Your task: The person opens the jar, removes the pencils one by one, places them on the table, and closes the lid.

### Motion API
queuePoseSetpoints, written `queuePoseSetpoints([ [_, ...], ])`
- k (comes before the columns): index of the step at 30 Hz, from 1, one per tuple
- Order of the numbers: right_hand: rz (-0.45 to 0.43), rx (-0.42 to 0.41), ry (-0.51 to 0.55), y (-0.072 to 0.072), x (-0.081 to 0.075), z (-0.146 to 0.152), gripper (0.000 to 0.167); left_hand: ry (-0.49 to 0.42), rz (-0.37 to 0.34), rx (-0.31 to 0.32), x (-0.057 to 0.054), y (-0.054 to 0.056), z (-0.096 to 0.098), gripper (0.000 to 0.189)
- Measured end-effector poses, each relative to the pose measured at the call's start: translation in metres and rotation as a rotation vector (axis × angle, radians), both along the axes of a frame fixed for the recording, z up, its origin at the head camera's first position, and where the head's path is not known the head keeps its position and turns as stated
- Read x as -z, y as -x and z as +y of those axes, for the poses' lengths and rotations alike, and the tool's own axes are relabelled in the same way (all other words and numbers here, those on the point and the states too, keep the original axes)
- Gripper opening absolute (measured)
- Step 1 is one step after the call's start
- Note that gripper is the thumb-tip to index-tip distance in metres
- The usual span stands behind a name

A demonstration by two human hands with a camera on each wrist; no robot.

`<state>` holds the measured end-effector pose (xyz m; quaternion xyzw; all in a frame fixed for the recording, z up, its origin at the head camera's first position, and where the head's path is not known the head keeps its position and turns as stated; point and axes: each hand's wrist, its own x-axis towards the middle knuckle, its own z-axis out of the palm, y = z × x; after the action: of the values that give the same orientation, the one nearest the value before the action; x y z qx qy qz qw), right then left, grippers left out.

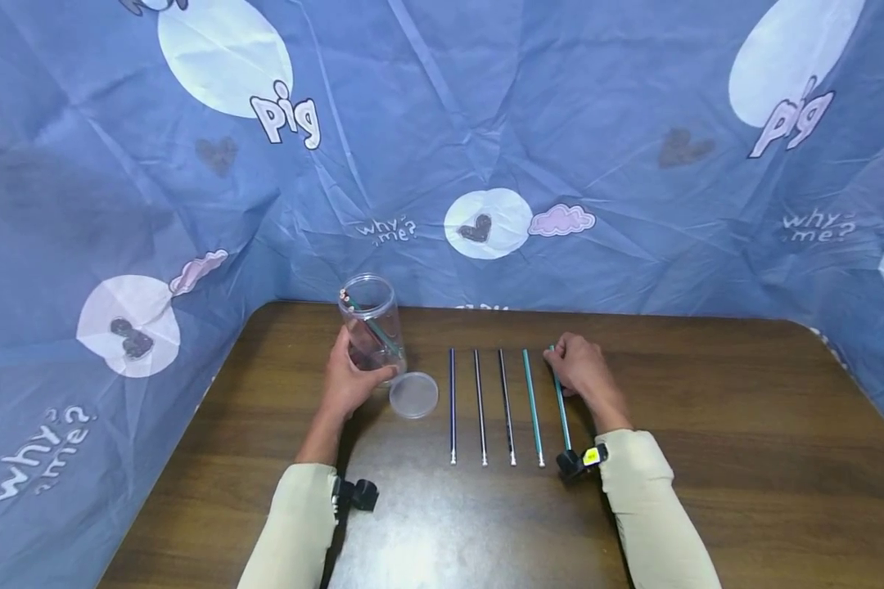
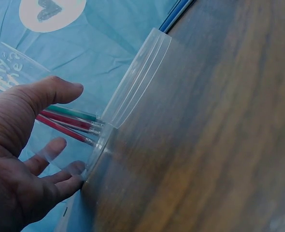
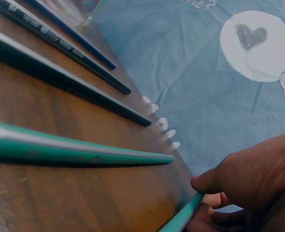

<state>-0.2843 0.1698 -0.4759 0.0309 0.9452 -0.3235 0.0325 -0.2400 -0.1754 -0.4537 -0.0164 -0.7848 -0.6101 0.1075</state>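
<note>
A clear plastic jar (image 1: 385,334) stands open at the table's back left with several pencils leaning inside it; red and green ones (image 2: 72,113) show through its wall in the left wrist view. My left hand (image 1: 349,380) holds the jar low down, thumb on the near side and fingers around the far side. At the right end of a row of pencils, my right hand (image 1: 584,368) pinches the far end of a green pencil (image 1: 562,413) between thumb and fingers. Its other end reaches back to beside the wrist camera.
Beside the jar lies a clear round lid (image 1: 414,395). Between the hands are a blue pencil (image 1: 453,401), two dark pencils (image 1: 480,409) and another green pencil (image 1: 533,401), side by side with erasers toward me. A blue printed cloth (image 1: 427,106) hangs behind the brown table (image 1: 751,458).
</note>
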Motion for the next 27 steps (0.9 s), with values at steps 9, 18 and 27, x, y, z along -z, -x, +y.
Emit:
queuePoseSetpoints([
  [9, 0.047, 0.032, -0.169, 0.001, 0.007, -0.006, 0.027, -0.002, 0.013, -0.014, 0.020, 0.011, -0.004, 0.085],
  [18, 0.091, 0.032, -0.177, -0.004, 0.011, -0.009, 0.027, 0.004, 0.021, -0.027, 0.041, 0.022, -0.011, 0.089],
  [27, 0.100, 0.053, -0.184, -0.004, 0.011, -0.010, 0.027, -0.020, 0.016, -0.007, 0.016, 0.009, -0.003, 0.088],
])
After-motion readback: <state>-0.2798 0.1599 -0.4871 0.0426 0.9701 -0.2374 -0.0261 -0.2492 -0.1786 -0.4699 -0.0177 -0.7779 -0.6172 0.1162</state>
